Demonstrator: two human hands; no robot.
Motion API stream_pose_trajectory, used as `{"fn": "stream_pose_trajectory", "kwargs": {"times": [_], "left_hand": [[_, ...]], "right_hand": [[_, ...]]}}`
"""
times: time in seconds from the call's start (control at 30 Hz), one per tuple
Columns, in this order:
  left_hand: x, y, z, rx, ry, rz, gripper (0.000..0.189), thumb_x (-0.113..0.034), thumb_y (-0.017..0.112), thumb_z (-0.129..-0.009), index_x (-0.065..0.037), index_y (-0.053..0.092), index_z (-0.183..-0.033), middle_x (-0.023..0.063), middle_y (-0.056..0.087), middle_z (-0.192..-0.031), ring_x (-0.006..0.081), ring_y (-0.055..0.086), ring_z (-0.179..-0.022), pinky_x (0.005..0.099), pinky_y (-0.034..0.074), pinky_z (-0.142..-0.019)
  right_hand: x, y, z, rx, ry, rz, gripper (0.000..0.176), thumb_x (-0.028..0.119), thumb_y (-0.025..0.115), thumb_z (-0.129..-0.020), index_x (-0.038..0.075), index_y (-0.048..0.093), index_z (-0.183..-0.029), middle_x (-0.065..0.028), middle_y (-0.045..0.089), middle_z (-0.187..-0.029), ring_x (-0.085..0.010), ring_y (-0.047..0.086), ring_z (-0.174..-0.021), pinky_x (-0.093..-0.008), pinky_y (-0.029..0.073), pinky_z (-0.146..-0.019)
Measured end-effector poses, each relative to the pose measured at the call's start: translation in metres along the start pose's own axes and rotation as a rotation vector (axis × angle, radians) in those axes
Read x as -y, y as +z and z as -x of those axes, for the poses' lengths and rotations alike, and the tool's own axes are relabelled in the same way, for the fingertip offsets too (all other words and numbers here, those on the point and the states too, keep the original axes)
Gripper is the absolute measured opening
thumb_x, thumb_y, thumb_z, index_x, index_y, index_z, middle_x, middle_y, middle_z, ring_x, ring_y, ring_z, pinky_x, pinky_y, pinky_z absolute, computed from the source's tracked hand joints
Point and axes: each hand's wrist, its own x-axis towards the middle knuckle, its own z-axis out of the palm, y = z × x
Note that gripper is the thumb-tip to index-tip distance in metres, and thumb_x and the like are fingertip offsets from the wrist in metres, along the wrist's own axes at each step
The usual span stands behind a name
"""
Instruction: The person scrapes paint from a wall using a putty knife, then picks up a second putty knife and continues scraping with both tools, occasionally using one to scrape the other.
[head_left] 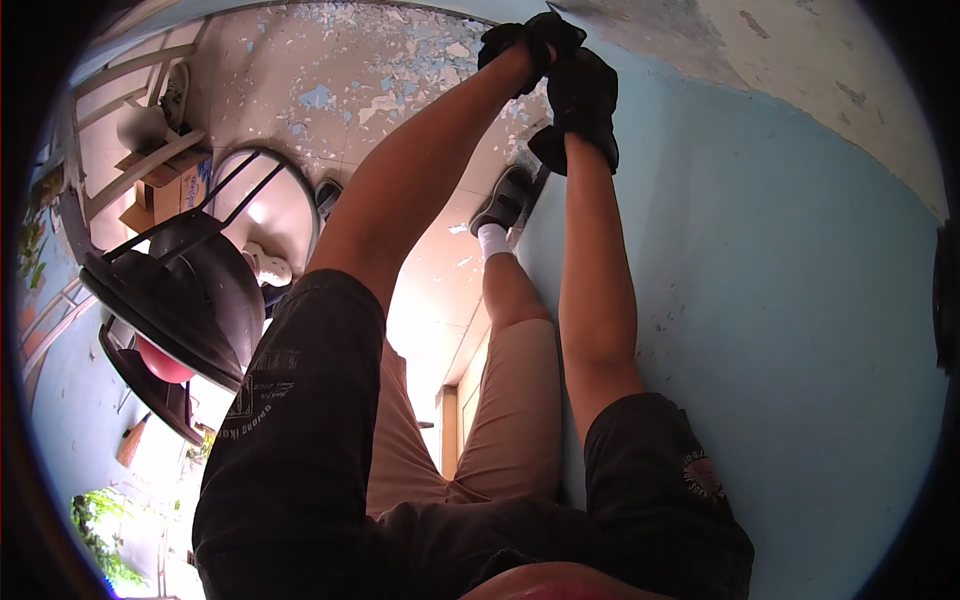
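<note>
Both of my hands wear black gloves and are stretched far out, close together, at the top of the head view. My left hand (533, 45) is curled at the edge where the flake-strewn floor meets the wall, and its fingers look closed. Just beside and below it, touching or overlapping it, my right hand (583, 95) is also bent closed against the wall (740, 260). Whatever lies inside the fingers is hidden by the gloves. The wall is light blue, with a bare greyish patch (800, 80) at upper right where the paint is gone.
Paint flakes (400, 75) litter the tiled floor. At left stand a round-seated stool (270, 200), a dark stacked chair (190, 290), a cardboard box (180, 190) and a pale metal rack (75, 150). My right shoe (503, 200) is close to the wall.
</note>
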Motion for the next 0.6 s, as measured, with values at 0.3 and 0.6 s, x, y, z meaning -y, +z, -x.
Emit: {"fn": "stream_pose_trajectory", "kwargs": {"times": [0.3,0.6], "left_hand": [[-0.001,0.004,-0.008,0.062,-0.024,-0.083,0.023,-0.033,0.052,-0.083,-0.016,0.067,-0.090,0.0142,0.066,-0.089,0.0333,0.063,-0.083,0.0422,0.050,-0.072],[0.010,-0.002,-0.011,-0.038,-0.014,-0.029,0.026,-0.033,0.051,-0.084,-0.012,0.066,-0.085,0.0137,0.065,-0.081,0.0310,0.064,-0.078,0.0412,0.049,-0.068]], "right_hand": [[-0.004,-0.003,-0.008,-0.034,-0.048,0.114,0.025,0.027,0.051,-0.080,0.007,0.066,-0.080,-0.0161,0.067,-0.083,-0.0336,0.064,-0.085,-0.0426,0.049,-0.074],[-0.015,0.003,-0.022,-0.048,-0.118,0.013,0.035,0.038,0.052,-0.086,0.008,0.068,-0.081,-0.0168,0.067,-0.080,-0.0322,0.065,-0.081,-0.0396,0.051,-0.072]]}}
